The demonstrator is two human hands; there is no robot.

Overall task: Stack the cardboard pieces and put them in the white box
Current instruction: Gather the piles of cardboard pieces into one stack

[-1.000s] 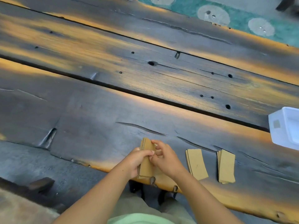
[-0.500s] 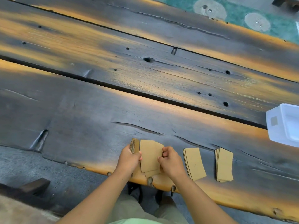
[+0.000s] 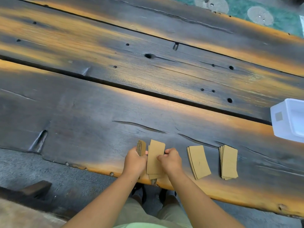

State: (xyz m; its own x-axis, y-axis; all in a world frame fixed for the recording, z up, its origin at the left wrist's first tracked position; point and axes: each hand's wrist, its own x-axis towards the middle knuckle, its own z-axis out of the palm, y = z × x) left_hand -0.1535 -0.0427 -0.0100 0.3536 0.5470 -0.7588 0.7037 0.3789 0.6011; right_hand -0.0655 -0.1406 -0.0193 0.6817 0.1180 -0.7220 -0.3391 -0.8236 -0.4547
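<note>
My left hand (image 3: 135, 162) grips a small stack of brown cardboard pieces (image 3: 141, 146) held on edge near the table's front edge. Beside it, my right hand (image 3: 171, 161) pinches the right side of a flat cardboard piece (image 3: 154, 159) that lies on top of a few others on the table. Two more cardboard stacks lie flat to the right: a middle stack (image 3: 198, 162) and a right stack (image 3: 229, 162). The white box (image 3: 287, 120) stands open at the right edge of the view, partly cut off.
The table is a dark plank top (image 3: 98, 112) with a long gap between planks (image 3: 131, 88), cracks and knot holes. Its front edge (image 3: 197, 191) runs just under my hands. A green patterned rug (image 3: 263, 12) lies beyond the far edge.
The single stack held upright in both hands has split. My left hand kept a bundle on edge, and my right hand laid pieces flat on the table beside it.
</note>
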